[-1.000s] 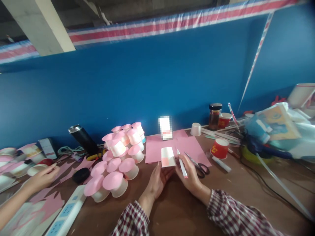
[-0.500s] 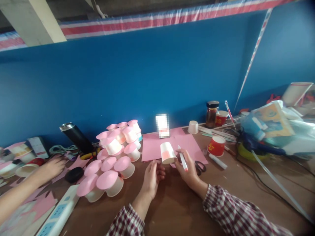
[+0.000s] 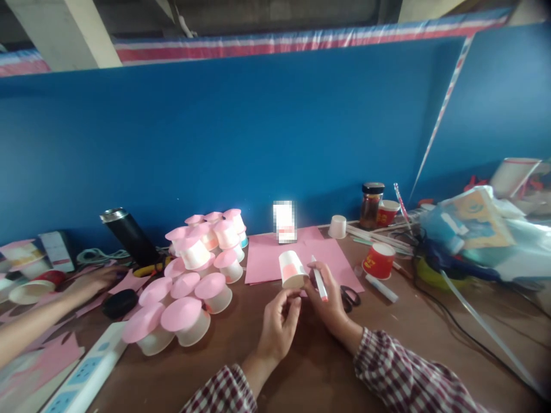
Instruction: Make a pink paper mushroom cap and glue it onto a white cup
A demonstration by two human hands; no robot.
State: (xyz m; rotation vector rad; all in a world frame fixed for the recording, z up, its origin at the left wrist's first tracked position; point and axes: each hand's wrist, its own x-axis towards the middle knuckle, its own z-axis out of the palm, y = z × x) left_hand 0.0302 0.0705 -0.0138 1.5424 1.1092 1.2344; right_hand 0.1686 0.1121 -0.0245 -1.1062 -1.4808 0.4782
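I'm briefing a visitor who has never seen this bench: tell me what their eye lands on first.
First the pile of pink-topped paper cups, left of centre on the brown table, before the blue wall. Next, at the middle, the right hand holds a white cup with a pink patch and a marker pen over pink paper sheets, the left hand just below. At far left, another person's hand reaches among pink scraps.

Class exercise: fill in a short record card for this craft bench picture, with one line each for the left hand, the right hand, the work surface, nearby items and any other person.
left hand: left hand with its fingertips at the rim of the paper cup
right hand: right hand holds the marker and touches the cup
surface: brown table, pink paper sheets
nearby: scissors, red cup, pink-topped cups, jar
other person: a hand at far left
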